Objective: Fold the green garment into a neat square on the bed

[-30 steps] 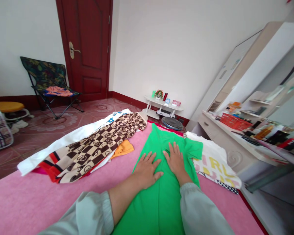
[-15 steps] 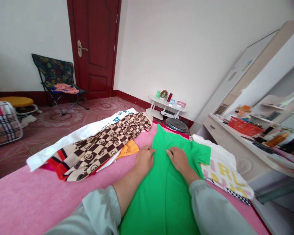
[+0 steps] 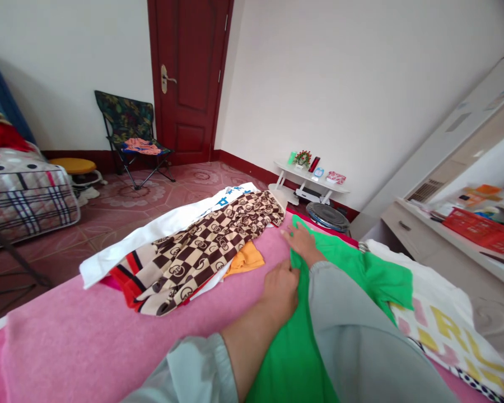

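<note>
A person's two bare hands work at a green shirt (image 3: pixel 294 355) laid lengthwise on a pink cover (image 3: pixel 105 347). The left hand (image 3: pixel 280 288) rests at the shirt's left edge, its fingers curled inward; whether they grip the cloth cannot be told, since the fingertips are hidden. The right hand (image 3: pixel 301 242) lies just beyond it, at the upper left part of the shirt, palm down, with fingers extended and spread. The right forearm, in a pale grey sleeve (image 3: pixel 353 319), crosses over the shirt, which shows on both sides of it; one short green sleeve (image 3: pixel 390 280) points to the right.

To the left of the hands, and apart from them, lie a checked garment (image 3: pixel 214 240) in brown and cream, a white garment (image 3: pixel 151 235) along its far side, and an orange cloth (image 3: pixel 246 258) partly beneath. To the right, a lettered shirt (image 3: pixel 449 330) touches the green sleeve.

Background: a dark red door (image 3: pixel 191 78); a folding chair (image 3: pixel 124 120) bearing a salmon cloth (image 3: pixel 141 146); a low white shelf (image 3: pixel 283 169) with a potted plant (image 3: pixel 302 158); and, at right, a dresser (image 3: pixel 428 243) carrying a red basket (image 3: pixel 483 230).
</note>
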Demonstrator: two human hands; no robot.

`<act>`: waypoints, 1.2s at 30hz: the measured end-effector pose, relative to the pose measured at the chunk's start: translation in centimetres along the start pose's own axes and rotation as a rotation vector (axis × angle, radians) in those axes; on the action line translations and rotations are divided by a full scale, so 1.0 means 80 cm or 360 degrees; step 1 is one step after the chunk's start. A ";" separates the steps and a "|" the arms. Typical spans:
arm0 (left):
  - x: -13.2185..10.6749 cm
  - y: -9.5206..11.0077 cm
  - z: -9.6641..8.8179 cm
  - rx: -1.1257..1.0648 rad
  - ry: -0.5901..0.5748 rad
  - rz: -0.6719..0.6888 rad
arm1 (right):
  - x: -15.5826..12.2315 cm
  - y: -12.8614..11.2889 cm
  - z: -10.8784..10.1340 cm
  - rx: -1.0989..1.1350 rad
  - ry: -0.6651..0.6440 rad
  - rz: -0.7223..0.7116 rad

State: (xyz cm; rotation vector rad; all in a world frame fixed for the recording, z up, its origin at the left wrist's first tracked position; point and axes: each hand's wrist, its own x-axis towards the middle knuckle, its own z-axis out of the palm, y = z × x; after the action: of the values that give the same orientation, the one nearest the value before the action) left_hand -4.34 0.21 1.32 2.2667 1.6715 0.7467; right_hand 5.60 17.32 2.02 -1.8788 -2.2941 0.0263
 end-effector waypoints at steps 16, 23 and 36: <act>0.000 0.002 -0.009 -0.0150 0.0186 -0.0474 | -0.005 0.046 0.011 0.0779 -0.0079 0.0093; 0.001 -0.007 -0.013 -0.0136 0.0178 -0.0520 | -0.074 0.054 -0.019 0.1103 0.0377 -0.0131; 0.001 -0.012 -0.011 -0.0137 0.0220 -0.0482 | -0.395 0.022 -0.088 0.0596 -0.0014 -0.1144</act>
State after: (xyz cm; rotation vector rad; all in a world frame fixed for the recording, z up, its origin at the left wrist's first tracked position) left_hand -5.55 0.48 1.65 1.8830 1.9455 0.8971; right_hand 14.28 -13.77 4.83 -0.8250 -2.5991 0.3373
